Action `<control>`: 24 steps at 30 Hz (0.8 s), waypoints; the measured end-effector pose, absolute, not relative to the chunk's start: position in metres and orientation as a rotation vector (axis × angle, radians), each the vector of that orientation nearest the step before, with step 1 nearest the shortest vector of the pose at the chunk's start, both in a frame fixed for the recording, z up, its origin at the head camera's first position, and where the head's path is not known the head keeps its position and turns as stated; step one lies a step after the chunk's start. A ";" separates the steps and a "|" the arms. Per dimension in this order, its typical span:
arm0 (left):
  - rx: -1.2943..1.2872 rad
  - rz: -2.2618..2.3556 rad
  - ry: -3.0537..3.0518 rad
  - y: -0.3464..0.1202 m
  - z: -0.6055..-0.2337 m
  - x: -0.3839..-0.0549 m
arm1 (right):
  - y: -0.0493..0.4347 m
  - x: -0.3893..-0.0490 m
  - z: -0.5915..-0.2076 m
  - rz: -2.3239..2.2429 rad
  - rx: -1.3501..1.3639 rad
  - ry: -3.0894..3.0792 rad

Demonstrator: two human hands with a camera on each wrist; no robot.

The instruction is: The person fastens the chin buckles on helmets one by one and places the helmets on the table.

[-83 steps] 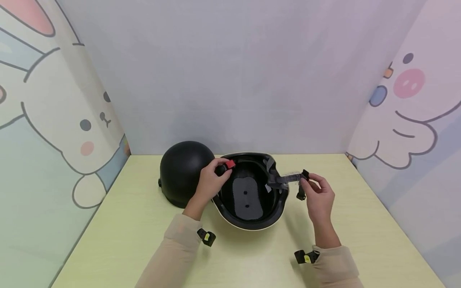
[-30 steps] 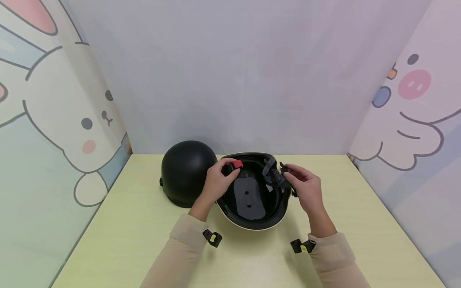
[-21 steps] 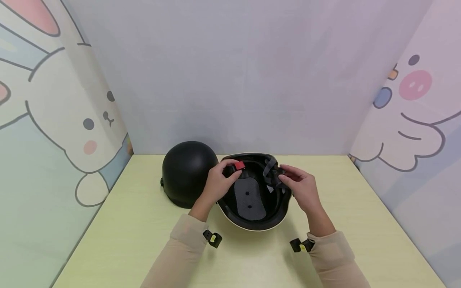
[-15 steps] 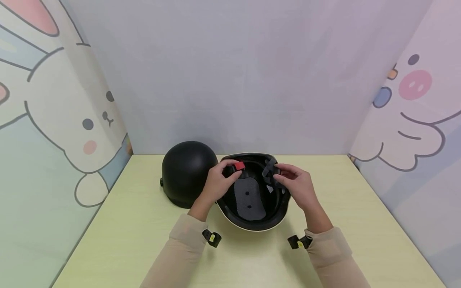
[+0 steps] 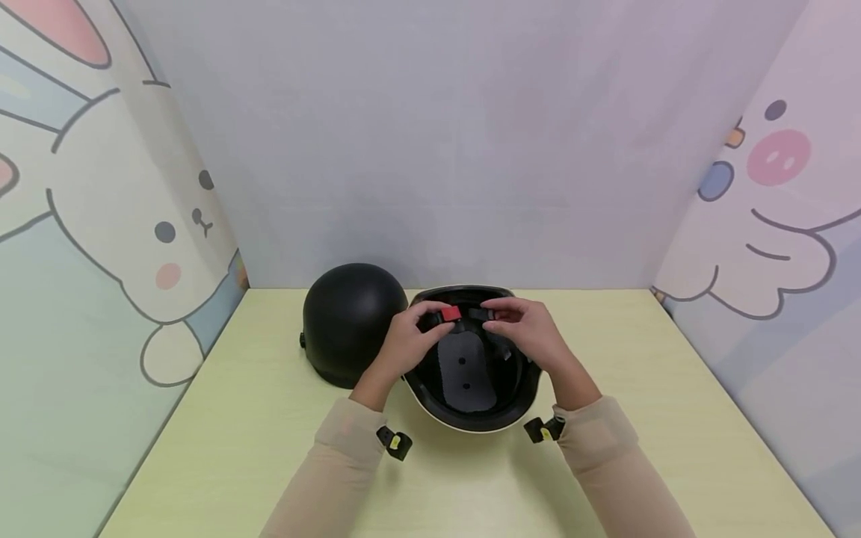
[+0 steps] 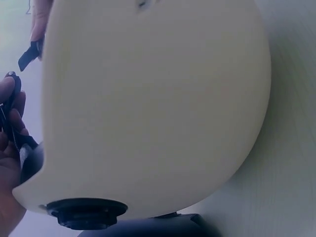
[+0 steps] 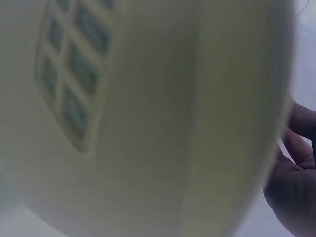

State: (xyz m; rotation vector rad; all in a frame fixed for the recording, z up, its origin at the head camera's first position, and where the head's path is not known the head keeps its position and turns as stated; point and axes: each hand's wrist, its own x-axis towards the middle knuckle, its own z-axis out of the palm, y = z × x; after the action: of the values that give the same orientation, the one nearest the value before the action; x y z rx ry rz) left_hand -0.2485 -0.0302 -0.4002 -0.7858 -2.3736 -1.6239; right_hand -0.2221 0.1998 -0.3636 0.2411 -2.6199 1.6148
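A cream helmet (image 6: 158,108) lies upside down on the table, its black lining and grey pad (image 5: 464,373) facing up in the head view. Over its opening, my left hand (image 5: 409,336) pinches a strap buckle half with a red end (image 5: 451,314). My right hand (image 5: 528,329) pinches the black buckle half (image 5: 480,314) of the other chin strap. The two halves face each other with a small gap between them. The helmet's shell hides most of my right hand in the right wrist view.
A black helmet (image 5: 353,325) stands dome up on the table, close against the cream helmet's left side. The pale yellow table (image 5: 222,441) ends at a plain curtain (image 5: 444,149) behind. Printed cartoon panels flank both sides.
My right hand has come from right of the cream helmet inward over its opening, bringing the strap's black buckle half toward the red one. My left hand has shifted slightly right.
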 end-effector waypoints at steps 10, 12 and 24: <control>-0.850 -1.603 -2.471 -0.029 -0.397 -0.250 | 0.192 -0.228 -0.363 1.521 0.358 -2.682; -0.861 -1.592 -2.489 -0.028 -0.396 -0.251 | 0.191 -0.229 -0.365 1.518 0.373 -2.686; -0.893 -1.544 -2.566 -0.024 -0.396 -0.251 | 0.179 -0.224 -0.375 1.435 0.322 -2.649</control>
State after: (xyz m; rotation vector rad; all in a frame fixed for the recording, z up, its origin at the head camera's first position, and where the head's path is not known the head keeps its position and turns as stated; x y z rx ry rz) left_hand -0.2508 -0.0236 -0.3955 -0.8933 -2.5664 -1.5441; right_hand -0.2244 0.1788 -0.3747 0.3223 -2.6491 1.4352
